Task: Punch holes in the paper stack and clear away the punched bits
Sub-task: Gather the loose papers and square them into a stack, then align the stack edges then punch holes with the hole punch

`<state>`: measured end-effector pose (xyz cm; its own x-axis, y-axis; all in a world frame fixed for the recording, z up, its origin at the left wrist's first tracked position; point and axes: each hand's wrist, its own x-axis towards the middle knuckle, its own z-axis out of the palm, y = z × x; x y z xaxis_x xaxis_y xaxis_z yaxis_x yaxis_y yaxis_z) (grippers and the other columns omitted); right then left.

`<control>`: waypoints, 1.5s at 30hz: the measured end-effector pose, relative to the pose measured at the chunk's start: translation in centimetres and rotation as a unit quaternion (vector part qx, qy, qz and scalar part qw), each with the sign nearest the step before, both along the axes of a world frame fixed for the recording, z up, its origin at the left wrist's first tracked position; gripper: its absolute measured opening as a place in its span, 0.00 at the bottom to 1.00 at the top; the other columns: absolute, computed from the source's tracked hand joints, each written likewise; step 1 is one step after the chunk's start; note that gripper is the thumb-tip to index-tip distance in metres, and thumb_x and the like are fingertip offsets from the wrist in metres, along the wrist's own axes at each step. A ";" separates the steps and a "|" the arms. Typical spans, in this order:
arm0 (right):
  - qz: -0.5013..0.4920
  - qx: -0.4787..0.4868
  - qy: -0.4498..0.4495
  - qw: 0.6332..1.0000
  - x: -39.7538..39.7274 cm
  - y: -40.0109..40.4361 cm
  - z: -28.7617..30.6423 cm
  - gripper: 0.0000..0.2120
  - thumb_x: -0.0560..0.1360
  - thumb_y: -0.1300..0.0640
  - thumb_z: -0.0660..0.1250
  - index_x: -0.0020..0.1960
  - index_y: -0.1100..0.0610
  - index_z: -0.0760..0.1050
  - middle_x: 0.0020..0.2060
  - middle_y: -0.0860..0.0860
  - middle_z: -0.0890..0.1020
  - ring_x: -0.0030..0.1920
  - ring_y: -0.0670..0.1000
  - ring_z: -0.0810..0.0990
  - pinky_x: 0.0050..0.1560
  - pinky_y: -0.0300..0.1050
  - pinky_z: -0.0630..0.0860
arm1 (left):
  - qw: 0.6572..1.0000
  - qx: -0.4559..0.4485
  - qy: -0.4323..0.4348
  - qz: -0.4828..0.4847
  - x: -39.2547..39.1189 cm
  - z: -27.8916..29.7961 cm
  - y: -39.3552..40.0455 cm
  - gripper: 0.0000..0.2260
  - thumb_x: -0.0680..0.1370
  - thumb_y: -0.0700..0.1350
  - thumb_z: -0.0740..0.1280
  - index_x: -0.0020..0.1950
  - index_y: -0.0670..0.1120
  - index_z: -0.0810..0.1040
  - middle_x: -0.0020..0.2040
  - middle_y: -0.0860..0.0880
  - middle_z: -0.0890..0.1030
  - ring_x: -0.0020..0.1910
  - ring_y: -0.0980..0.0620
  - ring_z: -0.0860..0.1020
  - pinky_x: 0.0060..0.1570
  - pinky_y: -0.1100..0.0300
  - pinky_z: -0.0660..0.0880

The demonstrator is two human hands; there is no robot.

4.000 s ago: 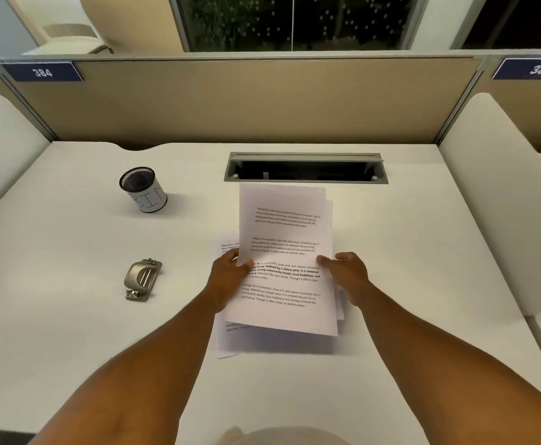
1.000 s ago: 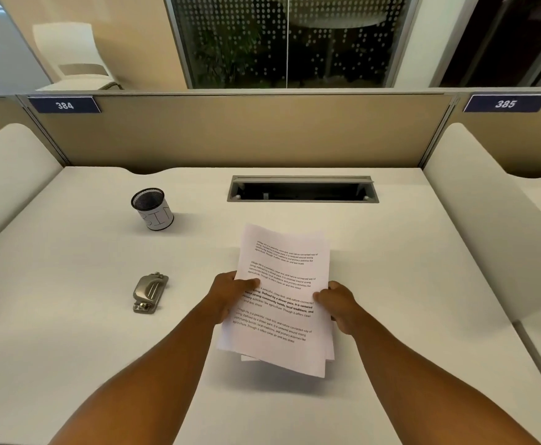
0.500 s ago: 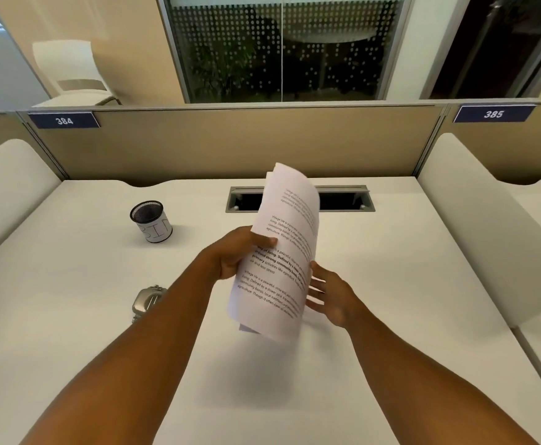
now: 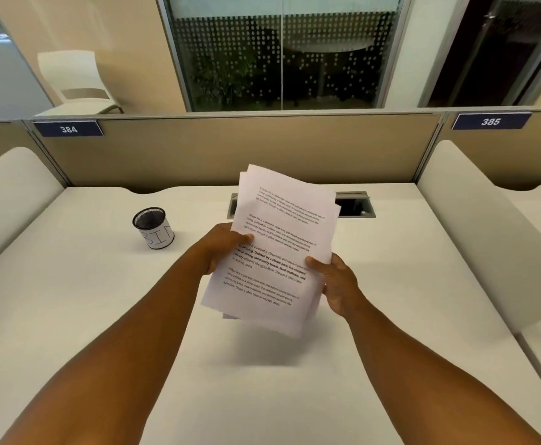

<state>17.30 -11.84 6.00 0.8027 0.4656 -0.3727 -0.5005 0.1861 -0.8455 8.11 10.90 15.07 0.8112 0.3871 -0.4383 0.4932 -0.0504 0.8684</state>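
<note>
Your left hand [image 4: 222,248] is clamped on the left edge of the papers [image 4: 275,248], thumb on the printed top sheet and the other fingers hidden behind. Your right hand [image 4: 336,284] grips the right edge lower down, thumb on the front near the bold lines of text, the rest of it wrapped around the back. The papers are held up off the desk [image 4: 79,316], tilted so the top leans away from you and to the right, and a soft shadow lies on the desk beneath them. The sheets are not squared: extra corners stick out at the top left, along the right side and at the bottom left. The upper part of the papers covers the left end of the cable slot [image 4: 355,205] set into the desk near the back. To your left, well apart from the papers, a black mesh cup [image 4: 153,228] stands upright on the desk with a white band around it lettered "BIN". A tan partition [image 4: 198,149] runs along the back of the desk, carrying a blue plate marked 384 [image 4: 69,128] at the left and one marked 385 [image 4: 490,121] at the right. White dividers rise on both sides of the desk. Beyond the partition are a white chair [image 4: 76,81] and a dotted glass window [image 4: 282,49].
</note>
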 end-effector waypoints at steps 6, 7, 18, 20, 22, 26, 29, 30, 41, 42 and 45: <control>-0.004 -0.145 -0.120 0.982 0.6 0.2 0.3 0.10 0.69 0.60 0.75 0.49 0.53 0.80 0.47 0.52 0.86 0.47 0.55 0.85 0.46 0.47 0.82 | 0.997 0.063 -0.027 0.028 -0.7 -2.6 -0.3 0.07 0.79 0.41 0.68 0.54 0.50 0.79 0.47 0.50 0.84 0.42 0.50 0.83 0.36 0.56 0.78; -0.009 -0.158 -0.139 0.978 0.6 0.2 0.5 0.09 0.70 0.60 0.75 0.48 0.52 0.80 0.47 0.51 0.85 0.46 0.55 0.85 0.46 0.47 0.81 | 0.997 0.059 -0.041 0.038 -0.8 -2.9 -0.4 0.06 0.78 0.41 0.68 0.52 0.52 0.79 0.46 0.52 0.84 0.41 0.51 0.83 0.36 0.58 0.79; -0.029 -0.210 -0.265 0.940 1.3 0.7 2.5 0.12 0.76 0.60 0.68 0.58 0.52 0.73 0.52 0.48 0.79 0.51 0.53 0.78 0.51 0.44 0.76 | 0.985 0.059 -0.135 0.095 -0.2 -3.4 -2.3 0.09 0.80 0.40 0.66 0.51 0.55 0.78 0.49 0.52 0.82 0.48 0.47 0.80 0.48 0.50 0.77; -0.028 -0.229 -0.289 0.929 1.3 0.7 2.5 0.12 0.76 0.59 0.68 0.57 0.51 0.72 0.52 0.50 0.79 0.51 0.53 0.78 0.52 0.46 0.76 | 0.982 0.061 -0.144 0.106 -0.1 -3.6 -2.5 0.07 0.78 0.41 0.69 0.53 0.52 0.78 0.51 0.51 0.82 0.50 0.45 0.80 0.52 0.48 0.77; -0.029 -0.249 -0.303 0.920 1.2 0.6 2.3 0.14 0.76 0.59 0.68 0.60 0.53 0.71 0.55 0.52 0.79 0.51 0.53 0.78 0.55 0.50 0.77 | 0.979 0.052 -0.155 0.120 -0.1 -3.8 -2.8 0.09 0.77 0.41 0.71 0.56 0.50 0.78 0.52 0.50 0.82 0.51 0.45 0.80 0.53 0.47 0.77; -0.025 -0.269 -0.315 0.910 1.1 0.5 1.8 0.16 0.76 0.60 0.68 0.62 0.55 0.70 0.57 0.55 0.79 0.53 0.55 0.78 0.54 0.49 0.78 | 0.980 0.043 -0.158 0.113 -0.3 -4.3 -3.0 0.11 0.77 0.41 0.71 0.58 0.50 0.77 0.53 0.50 0.82 0.52 0.45 0.80 0.54 0.46 0.78; -0.025 -0.277 -0.331 0.902 1.2 0.7 1.8 0.14 0.77 0.61 0.67 0.61 0.57 0.70 0.57 0.56 0.80 0.53 0.57 0.79 0.53 0.49 0.79 | 0.980 0.051 -0.161 0.106 -0.2 -4.5 -2.9 0.08 0.79 0.42 0.69 0.54 0.55 0.77 0.50 0.55 0.82 0.47 0.50 0.80 0.49 0.51 0.78; -0.026 -0.279 -0.338 0.898 1.2 0.7 1.9 0.13 0.77 0.61 0.66 0.61 0.57 0.70 0.56 0.56 0.80 0.52 0.56 0.79 0.53 0.49 0.79 | 0.979 0.057 -0.166 0.104 -0.2 -4.4 -3.0 0.09 0.79 0.42 0.68 0.52 0.57 0.77 0.48 0.57 0.81 0.46 0.52 0.80 0.46 0.55 0.78; 0.000 -0.292 -0.326 0.899 1.6 0.2 1.4 0.14 0.76 0.59 0.67 0.60 0.55 0.70 0.59 0.53 0.79 0.52 0.53 0.78 0.52 0.47 0.79 | 0.987 0.058 -0.123 0.082 -1.0 -5.6 -2.4 0.12 0.78 0.43 0.70 0.61 0.48 0.77 0.55 0.49 0.82 0.53 0.44 0.80 0.53 0.49 0.79; 0.002 -0.298 -0.324 0.898 1.6 0.1 1.2 0.14 0.76 0.60 0.67 0.60 0.55 0.70 0.59 0.54 0.79 0.52 0.53 0.78 0.52 0.47 0.78 | 0.989 0.065 -0.106 0.078 -1.1 -5.9 -2.4 0.13 0.78 0.43 0.70 0.63 0.46 0.77 0.56 0.48 0.81 0.54 0.43 0.79 0.56 0.46 0.77; 0.003 -0.301 -0.322 0.898 1.4 0.1 1.0 0.12 0.77 0.61 0.66 0.59 0.55 0.70 0.59 0.54 0.80 0.52 0.53 0.78 0.51 0.47 0.78 | 0.991 0.078 -0.081 0.070 -1.5 -6.6 -2.5 0.15 0.79 0.44 0.69 0.65 0.44 0.77 0.57 0.47 0.81 0.54 0.42 0.78 0.58 0.44 0.76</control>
